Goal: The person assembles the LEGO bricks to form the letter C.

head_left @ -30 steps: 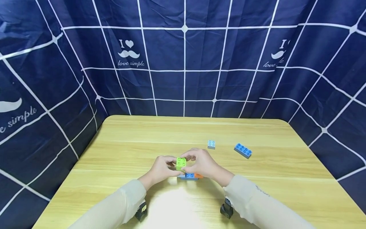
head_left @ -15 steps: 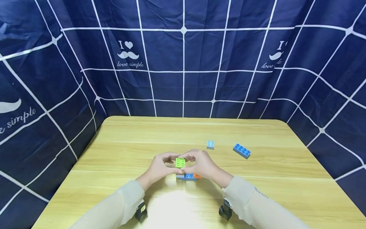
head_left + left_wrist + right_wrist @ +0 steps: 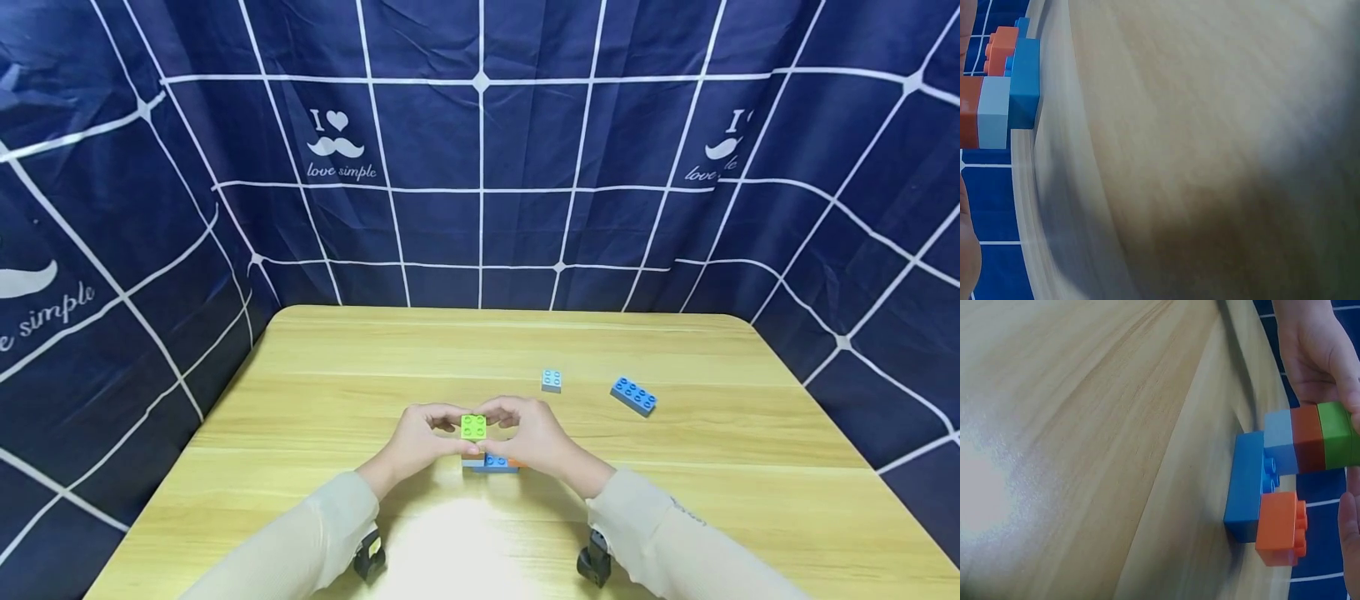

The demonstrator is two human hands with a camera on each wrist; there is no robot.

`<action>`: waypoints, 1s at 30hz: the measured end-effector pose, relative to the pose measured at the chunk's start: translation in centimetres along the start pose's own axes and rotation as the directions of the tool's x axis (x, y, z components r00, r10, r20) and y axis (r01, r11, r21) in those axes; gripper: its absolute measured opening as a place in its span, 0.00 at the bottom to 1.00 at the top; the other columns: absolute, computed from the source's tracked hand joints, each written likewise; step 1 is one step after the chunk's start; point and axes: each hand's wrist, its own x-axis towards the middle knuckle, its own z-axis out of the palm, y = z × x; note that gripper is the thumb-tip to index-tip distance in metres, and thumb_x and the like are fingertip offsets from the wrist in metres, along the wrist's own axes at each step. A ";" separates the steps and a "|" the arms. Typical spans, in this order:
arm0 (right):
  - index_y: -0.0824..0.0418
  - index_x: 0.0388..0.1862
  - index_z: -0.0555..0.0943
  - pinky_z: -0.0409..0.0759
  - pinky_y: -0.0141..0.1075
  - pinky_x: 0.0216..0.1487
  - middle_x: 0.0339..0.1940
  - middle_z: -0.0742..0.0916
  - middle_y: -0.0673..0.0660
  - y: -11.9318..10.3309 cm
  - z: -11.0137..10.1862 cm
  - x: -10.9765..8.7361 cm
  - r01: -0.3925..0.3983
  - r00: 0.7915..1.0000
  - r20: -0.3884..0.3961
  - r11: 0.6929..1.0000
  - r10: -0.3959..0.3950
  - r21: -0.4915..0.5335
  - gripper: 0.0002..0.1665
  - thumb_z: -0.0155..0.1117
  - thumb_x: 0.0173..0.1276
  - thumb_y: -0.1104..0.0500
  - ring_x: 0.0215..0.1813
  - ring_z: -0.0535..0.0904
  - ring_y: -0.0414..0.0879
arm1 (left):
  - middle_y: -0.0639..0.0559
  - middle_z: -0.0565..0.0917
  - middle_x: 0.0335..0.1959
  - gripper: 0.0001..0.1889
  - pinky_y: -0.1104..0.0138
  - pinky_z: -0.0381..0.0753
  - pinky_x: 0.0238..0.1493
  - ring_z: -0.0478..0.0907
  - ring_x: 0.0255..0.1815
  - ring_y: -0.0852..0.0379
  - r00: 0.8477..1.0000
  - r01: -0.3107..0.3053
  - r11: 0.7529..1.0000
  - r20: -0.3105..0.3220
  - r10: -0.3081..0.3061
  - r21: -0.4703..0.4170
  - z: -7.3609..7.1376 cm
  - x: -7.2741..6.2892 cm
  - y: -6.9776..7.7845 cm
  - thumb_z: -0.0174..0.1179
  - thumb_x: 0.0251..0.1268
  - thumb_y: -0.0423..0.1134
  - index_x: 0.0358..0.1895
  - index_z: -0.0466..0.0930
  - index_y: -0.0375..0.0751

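we've got the left hand (image 3: 412, 439) and right hand (image 3: 538, 437) both pinching the lime-green block (image 3: 473, 427). it's up top, over a reddish-brown block (image 3: 1307, 439) and a pale blue one (image 3: 1279, 444), at one end of our long blue brick (image 3: 1246, 487).

Both hands (image 3: 414, 442) (image 3: 534, 435) in facing pinches, forearms (image 3: 288, 533) (image 3: 690, 529) angled inward
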 end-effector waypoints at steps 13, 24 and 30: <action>0.62 0.56 0.78 0.76 0.46 0.54 0.51 0.84 0.55 4.1 -3.4 -2.0 -0.020 0.999 -0.045 1.000 0.021 0.018 0.27 0.72 0.59 0.57 0.51 0.80 0.48 | 0.53 0.85 0.41 0.18 0.64 0.79 0.45 0.78 0.40 0.56 0.998 -0.068 0.995 -0.010 0.069 0.072 0.3 0.1 -0.2 0.75 0.46 0.36 0.44 0.86 0.39; 0.64 0.55 0.79 0.75 0.50 0.54 0.50 0.84 0.58 9.6 -9.2 -4.4 -0.070 0.955 -0.298 0.982 0.016 -0.175 0.23 0.68 0.64 0.55 0.49 0.81 0.51 | 0.51 0.85 0.43 0.18 0.65 0.79 0.45 0.77 0.40 0.55 0.999 -0.044 0.997 -0.013 0.045 0.064 0.4 0.1 -0.3 0.75 0.46 0.36 0.44 0.85 0.38; 0.62 0.58 0.78 0.75 0.54 0.53 0.52 0.82 0.61 11.7 -11.5 -5.5 -0.158 0.923 -0.381 0.961 0.062 -0.228 0.27 0.68 0.63 0.50 0.52 0.78 0.58 | 0.47 0.84 0.44 0.19 0.61 0.79 0.46 0.77 0.41 0.52 1.000 -0.013 0.998 -0.019 0.014 0.068 0.5 0.1 0.1 0.74 0.46 0.31 0.45 0.84 0.34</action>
